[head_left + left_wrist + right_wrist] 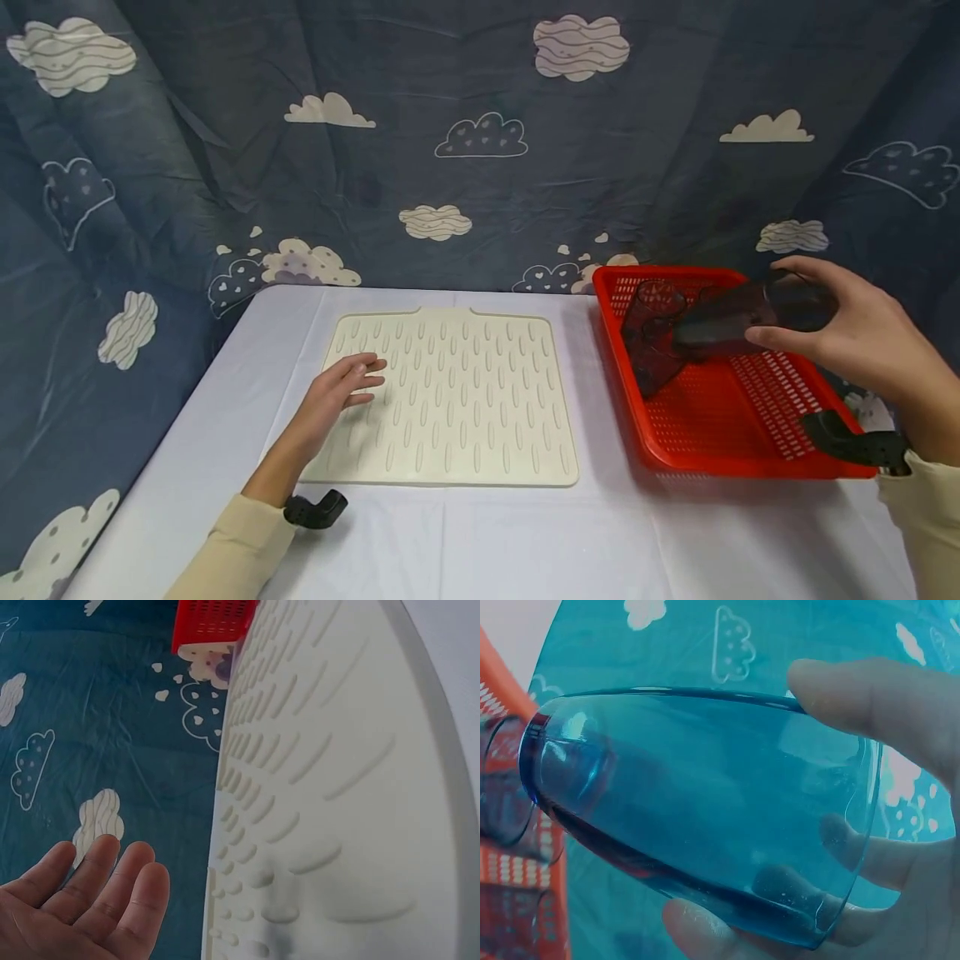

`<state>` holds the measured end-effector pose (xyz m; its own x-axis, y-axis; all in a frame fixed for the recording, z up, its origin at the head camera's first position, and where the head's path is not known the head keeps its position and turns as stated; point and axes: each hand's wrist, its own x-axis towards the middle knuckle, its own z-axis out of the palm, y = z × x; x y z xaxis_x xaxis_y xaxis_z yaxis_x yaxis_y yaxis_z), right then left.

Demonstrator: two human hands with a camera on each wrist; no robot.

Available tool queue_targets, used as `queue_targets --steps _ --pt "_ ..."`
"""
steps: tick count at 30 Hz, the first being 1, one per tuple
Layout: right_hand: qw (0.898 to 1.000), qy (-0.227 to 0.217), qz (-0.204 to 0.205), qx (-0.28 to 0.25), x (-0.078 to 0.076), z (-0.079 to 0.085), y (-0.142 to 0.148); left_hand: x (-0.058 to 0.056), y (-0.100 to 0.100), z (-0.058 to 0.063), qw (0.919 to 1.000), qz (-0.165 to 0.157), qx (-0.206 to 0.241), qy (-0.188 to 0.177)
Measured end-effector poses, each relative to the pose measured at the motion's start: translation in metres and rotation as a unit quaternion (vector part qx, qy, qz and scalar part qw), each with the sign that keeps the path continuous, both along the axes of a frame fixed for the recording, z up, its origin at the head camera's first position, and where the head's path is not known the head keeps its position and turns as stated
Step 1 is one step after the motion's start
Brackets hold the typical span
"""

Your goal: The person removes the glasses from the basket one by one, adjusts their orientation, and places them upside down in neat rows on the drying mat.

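Observation:
My right hand [862, 329] grips a blue-tinted drinking glass [690, 795] near its rim, thumb on one side and fingers on the other. The glass is tilted almost onto its side over a red plastic basket [637, 417], its base pointing left. Beneath and beside it, several dark see-through glasses [652, 371] lie in the left part of the basket, partly hidden by the held one. Over the left side of a cream drying mat [457, 400], my left hand [337, 392] hovers with relaxed fingers and holds nothing. Raised oval ridges cover the mat.
A white cloth [525, 533] covers the table under the mat and the basket. Behind the table hangs a dark blue curtain [390, 175] with cloud prints. Each wrist wears a black camera mount, the right one [855, 442] close over the basket's front right corner.

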<state>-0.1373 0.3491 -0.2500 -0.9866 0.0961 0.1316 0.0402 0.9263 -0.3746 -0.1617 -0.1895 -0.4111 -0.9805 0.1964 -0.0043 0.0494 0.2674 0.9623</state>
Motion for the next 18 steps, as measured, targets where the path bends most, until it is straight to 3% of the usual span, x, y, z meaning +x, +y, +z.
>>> queue_targets --steps 12,18 --pt "0.999 0.015 0.043 -0.027 -0.007 0.011 -0.033 -0.012 0.017 0.005 0.9986 -0.036 0.037 0.010" --pt "0.997 0.006 0.066 -0.051 -0.013 0.011 -0.048 -0.014 0.019 0.004 0.9951 -0.055 0.081 -0.014"
